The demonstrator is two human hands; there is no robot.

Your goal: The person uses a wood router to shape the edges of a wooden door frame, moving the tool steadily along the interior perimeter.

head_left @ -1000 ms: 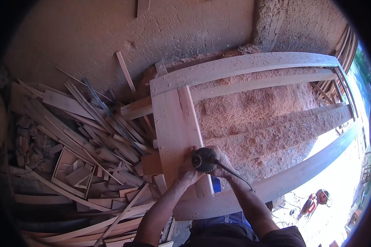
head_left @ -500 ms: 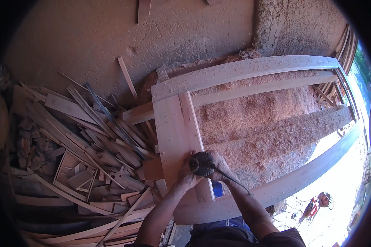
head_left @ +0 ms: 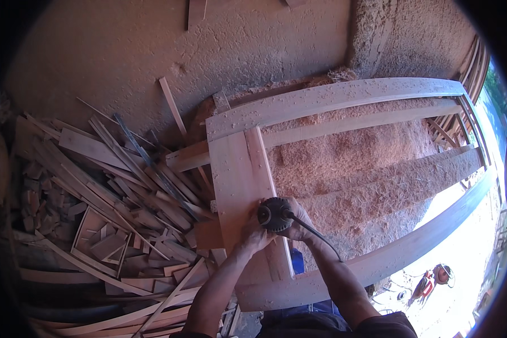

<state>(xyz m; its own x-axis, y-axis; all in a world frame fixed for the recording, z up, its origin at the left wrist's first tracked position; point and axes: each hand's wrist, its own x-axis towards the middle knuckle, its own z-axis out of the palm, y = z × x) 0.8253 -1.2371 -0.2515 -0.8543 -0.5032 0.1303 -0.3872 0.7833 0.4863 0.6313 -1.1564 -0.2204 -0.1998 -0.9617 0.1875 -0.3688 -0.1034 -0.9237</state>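
Squarely between left hand [head_left: 255,235] and right hand [head_left: 298,223], both with fingers around its sides, the black round-topped power tool [head_left: 274,214] sits along the right edge of the flat pale-wood board [head_left: 235,174] running lengthwise away.

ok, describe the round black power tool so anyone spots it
On the large pale wooden frame, find the wide left-end board. At its inner edge, the left hand and right hand hold the round black power tool: ribbed top, trailing black cord, dark against pale wood.
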